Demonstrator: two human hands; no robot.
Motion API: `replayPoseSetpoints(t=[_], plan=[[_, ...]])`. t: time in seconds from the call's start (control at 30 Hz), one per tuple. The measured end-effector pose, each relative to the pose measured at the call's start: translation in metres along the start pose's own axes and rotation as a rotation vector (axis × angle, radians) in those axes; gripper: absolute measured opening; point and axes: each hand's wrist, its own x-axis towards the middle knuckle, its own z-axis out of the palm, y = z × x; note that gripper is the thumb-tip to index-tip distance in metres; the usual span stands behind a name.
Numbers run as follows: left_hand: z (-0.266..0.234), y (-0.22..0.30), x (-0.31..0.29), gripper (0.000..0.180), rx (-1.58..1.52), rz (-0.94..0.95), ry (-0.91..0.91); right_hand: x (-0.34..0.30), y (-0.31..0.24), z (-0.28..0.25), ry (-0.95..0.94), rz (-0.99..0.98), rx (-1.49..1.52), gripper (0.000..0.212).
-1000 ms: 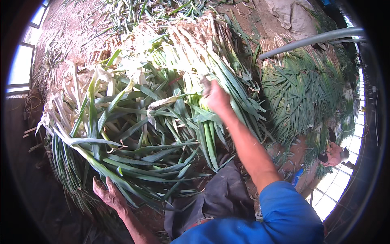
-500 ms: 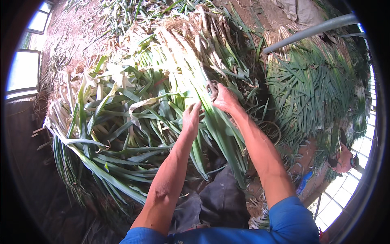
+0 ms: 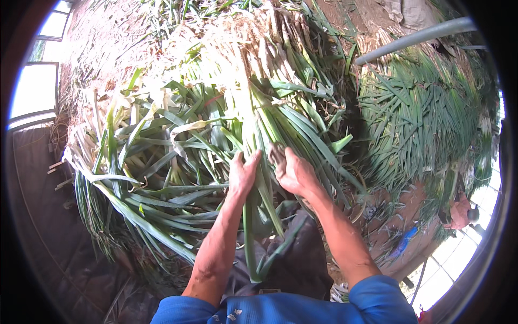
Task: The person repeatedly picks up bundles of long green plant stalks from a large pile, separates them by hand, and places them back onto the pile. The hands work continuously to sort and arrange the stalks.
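A bunch of long green onions (image 3: 253, 116) lies in front of me, pale root ends pointing away and green leaves hanging toward my lap. My left hand (image 3: 244, 173) is closed at the left side of the leaves, its thumb pressed along them. Just to its right, my right hand (image 3: 294, 175) has curled, soil-darkened fingers against the same green onions. Its palm side is hidden, so how many leaves it grips is unclear. A few leaves pass between the hands and dangle over my dark trousers (image 3: 291, 262).
A heap of tangled green onions (image 3: 167, 189) spreads to the left. Another large pile (image 3: 421, 119) lies to the right, below a grey metal pipe (image 3: 415, 40). On the ground at the lower right are a blue item (image 3: 402, 243) and a pinkish object (image 3: 458, 211).
Both hands have come down toward me along the leaves. The leaves have shifted: some now fan out to the right, while others hang lower between my forearms.
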Motion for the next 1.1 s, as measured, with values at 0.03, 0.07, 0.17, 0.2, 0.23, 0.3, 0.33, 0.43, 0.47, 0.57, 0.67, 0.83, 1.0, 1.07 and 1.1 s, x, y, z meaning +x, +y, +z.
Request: replayPoseSetpoints(t=[0.03, 0.07, 0.17, 0.2, 0.23, 0.3, 0.33, 0.43, 0.47, 0.57, 0.67, 0.83, 1.0, 1.07, 1.1], plan=[[-0.005, -0.009, -0.007, 0.054, 0.077, 0.024, 0.063, -0.011, 0.0, 0.0, -0.041, -0.072, 0.01, 0.033], [-0.008, -0.022, -0.014, 0.056, 0.129, 0.03, 0.125, -0.023, -0.003, 0.001, -0.09, -0.145, 0.02, 0.032], [-0.01, -0.015, -0.038, 0.071, 0.383, -0.019, 0.139, -0.054, -0.045, -0.024, -0.182, -0.083, -0.011, 0.028], [-0.009, -0.019, -0.043, 0.074, 0.399, -0.021, 0.179, -0.053, -0.04, -0.01, -0.12, -0.045, -0.051, 0.029], [-0.007, -0.022, -0.047, 0.075, 0.392, -0.025, 0.182, -0.051, -0.033, 0.005, -0.057, -0.007, -0.089, 0.029], [-0.01, -0.021, -0.053, 0.072, 0.372, -0.075, 0.16, -0.057, -0.029, 0.021, -0.037, 0.014, -0.054, 0.029], [-0.012, -0.023, -0.054, 0.071, 0.345, -0.075, 0.154, -0.061, -0.028, 0.028, -0.007, 0.022, -0.031, 0.027], [-0.02, -0.037, -0.055, 0.068, 0.303, -0.042, 0.168, -0.056, -0.026, 0.045, 0.077, 0.091, -0.041, 0.022], [-0.022, -0.039, -0.057, 0.069, 0.286, -0.045, 0.138, -0.051, -0.028, 0.039, 0.054, 0.096, -0.05, 0.025], [-0.031, -0.038, -0.057, 0.073, 0.214, -0.087, 0.055, -0.025, -0.047, 0.034, 0.04, 0.07, -0.091, 0.031], [-0.049, -0.034, -0.059, 0.075, 0.177, -0.042, -0.064, 0.026, -0.062, 0.029, 0.025, 0.171, -0.121, 0.035], [-0.069, -0.013, -0.067, 0.075, 0.118, -0.148, -0.15, 0.097, -0.086, 0.021, 0.089, 0.191, -0.108, 0.038], [-0.078, -0.024, -0.067, 0.076, 0.047, -0.123, -0.157, 0.159, -0.104, -0.002, 0.058, 0.254, -0.049, 0.036], [-0.076, -0.018, -0.071, 0.078, 0.044, -0.115, -0.17, 0.197, -0.076, -0.003, 0.025, 0.301, 0.006, 0.034], [-0.082, -0.021, -0.07, 0.071, 0.049, -0.13, -0.165, 0.201, -0.085, -0.003, 0.053, 0.297, 0.014, 0.03]])
